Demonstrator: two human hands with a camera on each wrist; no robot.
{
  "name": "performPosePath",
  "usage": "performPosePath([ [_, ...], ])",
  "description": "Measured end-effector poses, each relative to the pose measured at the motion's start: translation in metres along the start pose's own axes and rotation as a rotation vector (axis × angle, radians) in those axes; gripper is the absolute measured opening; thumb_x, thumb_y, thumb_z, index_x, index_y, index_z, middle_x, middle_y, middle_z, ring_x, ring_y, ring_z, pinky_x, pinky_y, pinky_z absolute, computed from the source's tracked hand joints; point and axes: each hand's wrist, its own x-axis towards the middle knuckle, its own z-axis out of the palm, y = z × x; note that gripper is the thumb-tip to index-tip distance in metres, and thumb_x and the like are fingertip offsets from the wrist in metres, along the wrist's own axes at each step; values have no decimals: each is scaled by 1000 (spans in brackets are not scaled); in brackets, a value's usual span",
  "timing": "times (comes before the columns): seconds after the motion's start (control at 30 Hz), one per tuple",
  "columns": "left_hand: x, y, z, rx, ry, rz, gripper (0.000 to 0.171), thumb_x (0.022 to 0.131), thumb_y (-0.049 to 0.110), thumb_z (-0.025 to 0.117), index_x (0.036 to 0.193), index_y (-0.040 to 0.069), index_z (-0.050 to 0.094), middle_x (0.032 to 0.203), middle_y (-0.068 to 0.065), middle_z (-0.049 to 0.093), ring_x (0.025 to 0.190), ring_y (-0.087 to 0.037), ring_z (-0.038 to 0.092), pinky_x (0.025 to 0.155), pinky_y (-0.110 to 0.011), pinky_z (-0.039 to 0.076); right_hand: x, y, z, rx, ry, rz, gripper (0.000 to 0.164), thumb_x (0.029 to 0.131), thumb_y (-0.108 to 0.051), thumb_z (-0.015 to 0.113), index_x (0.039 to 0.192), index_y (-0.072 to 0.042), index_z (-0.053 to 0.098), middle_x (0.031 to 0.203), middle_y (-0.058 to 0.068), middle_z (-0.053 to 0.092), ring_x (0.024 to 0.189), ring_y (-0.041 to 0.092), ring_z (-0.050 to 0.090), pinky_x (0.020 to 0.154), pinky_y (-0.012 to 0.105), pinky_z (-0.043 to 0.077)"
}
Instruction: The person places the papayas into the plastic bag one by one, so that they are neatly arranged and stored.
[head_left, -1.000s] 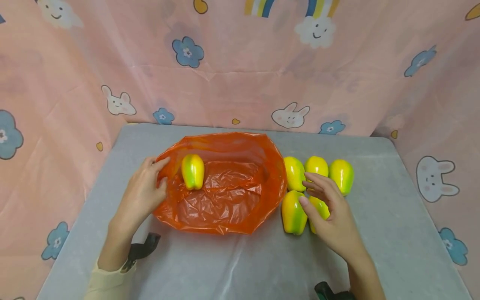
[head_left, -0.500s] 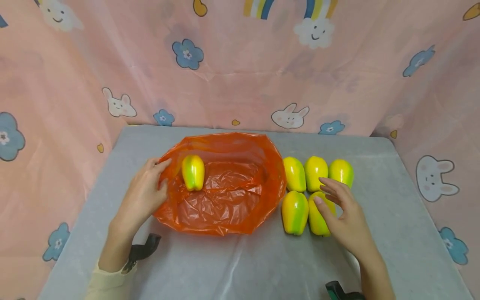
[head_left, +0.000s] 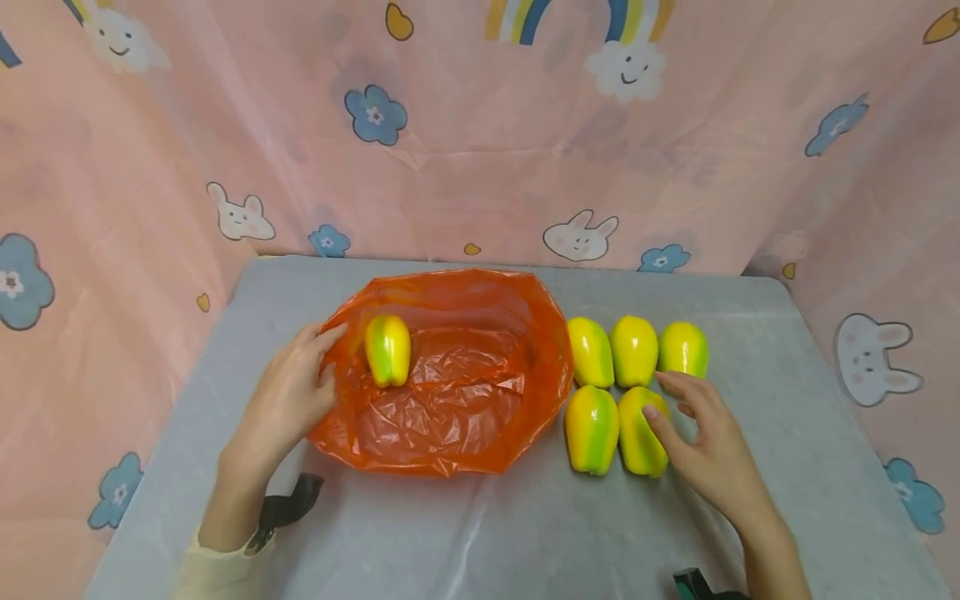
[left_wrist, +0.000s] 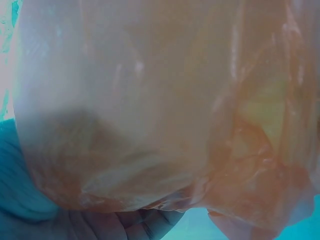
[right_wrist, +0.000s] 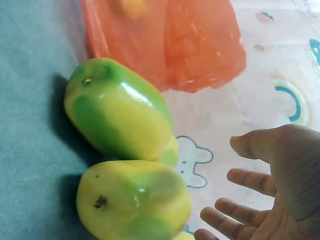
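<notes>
My left hand (head_left: 292, 392) grips the left rim of an orange plastic bag (head_left: 442, 425), which stands with its mouth spread wide. The bag covers part of that hand in the left wrist view. Inside the bag, toward the left, lies one glossy yellow-green fruit (head_left: 387, 350), lobed at its end like a bell pepper. My right hand (head_left: 712, 442) hovers with fingers apart and nothing in them, its thumb overlapping the front right fruit (head_left: 641, 433). In the right wrist view, the fingers point toward two such fruits, the nearer one (right_wrist: 132, 200) beside the palm.
Several matching fruits stand in two rows right of the bag, including a front left one (head_left: 592, 429) and a back right one (head_left: 684, 348). The grey tabletop (head_left: 480, 542) extends in front of the bag. A pink patterned curtain (head_left: 465, 183) hangs behind and at both sides.
My right hand has drawn back to the right, away from the bag, uncovering the fruits at the left of the group. The left hand stays at the bag's rim.
</notes>
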Motion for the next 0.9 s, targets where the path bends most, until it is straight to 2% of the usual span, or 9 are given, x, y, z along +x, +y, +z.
performPosePath([
  [0.13, -1, -1, 3, 7, 15, 3, 59, 94, -5, 64, 152, -3, 52, 142, -24, 57, 108, -38, 60, 91, -57, 64, -2, 7, 3, -34, -22, -10, 49, 100, -20, 72, 145, -4, 59, 141, 19, 59, 124, 34, 56, 93, 26, 51],
  [0.2, -1, -1, 3, 10, 19, -1, 59, 95, -3, 64, 153, -3, 52, 143, -25, 57, 108, -38, 61, 91, -58, 63, -2, 10, 5, -44, -34, -7, 50, 100, -19, 73, 145, -3, 59, 142, 22, 57, 125, 37, 56, 91, 38, 56],
  [0.27, -1, -1, 3, 16, 20, -1, 59, 95, -3, 63, 153, -3, 52, 145, -26, 56, 108, -38, 60, 91, -58, 63, -3, 12, 7, -56, -48, 8, 51, 100, -20, 73, 146, -4, 58, 144, 24, 55, 126, 41, 56, 91, 50, 57],
  [0.3, 0, -1, 3, 18, 21, -1, 59, 95, -3, 63, 153, -3, 52, 145, -26, 56, 106, -38, 60, 90, -57, 63, -4, 13, 9, -68, -54, 20, 53, 100, -21, 73, 147, -4, 57, 145, 25, 53, 126, 41, 56, 91, 51, 57],
  [0.43, 1, -1, 1, 24, 20, 1, 59, 95, -3, 63, 153, -3, 51, 143, -27, 57, 102, -37, 60, 85, -53, 64, -5, 15, 13, -85, -74, 52, 59, 101, -23, 71, 152, -2, 50, 148, 29, 48, 124, 46, 56, 92, 66, 54],
  [0.6, 2, -1, 1, 31, 17, 1, 60, 95, -2, 64, 153, -3, 51, 139, -26, 59, 96, -34, 60, 77, -41, 60, -8, 18, 17, -91, -72, 48, 58, 100, -21, 73, 149, 1, 51, 144, 31, 49, 124, 48, 55, 92, 70, 51],
  [0.73, 2, 0, 1, 34, 7, -7, 60, 96, 1, 64, 155, -2, 50, 143, -26, 58, 102, -36, 62, 86, -51, 64, -11, 21, 17, -75, -103, 89, 61, 102, -28, 70, 151, 3, 50, 146, 32, 47, 129, 51, 52, 90, 68, 56],
  [0.83, 2, 1, 0, 26, 2, -11, 61, 98, 3, 64, 156, -1, 48, 146, -25, 57, 113, -40, 63, 98, -61, 60, -12, 23, 16, -68, -127, 122, 64, 104, -33, 67, 154, 1, 47, 149, 32, 46, 129, 50, 51, 85, 63, 61],
  [0.9, 2, 1, 0, 20, 5, -10, 61, 97, 3, 64, 156, -2, 47, 145, -25, 57, 115, -41, 63, 100, -62, 59, -11, 23, 16, -67, -136, 136, 65, 104, -35, 66, 156, 0, 45, 150, 32, 46, 130, 49, 51, 84, 61, 62],
])
